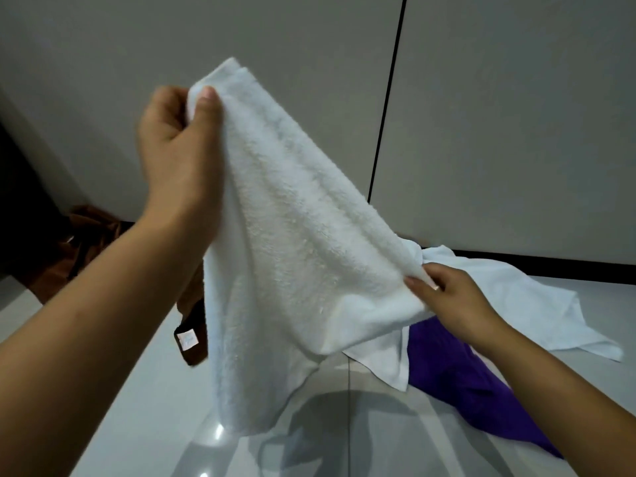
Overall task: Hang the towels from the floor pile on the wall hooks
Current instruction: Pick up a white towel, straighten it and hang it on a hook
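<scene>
A white terry towel (292, 242) hangs in the air between my hands, its lower end near the floor. My left hand (179, 139) grips its upper corner, raised in front of the wall. My right hand (447, 297) pinches the lower right edge, lower down. On the floor lie a purple towel (457, 380), another white towel (516, 304) and a brown towel (86, 253) with a small label. No wall hooks are in view.
A grey panelled wall (499, 115) with a dark vertical seam stands straight ahead. The glossy light floor (155, 390) reflects the towel. A dark opening (17, 201) sits at the far left beside the brown towel.
</scene>
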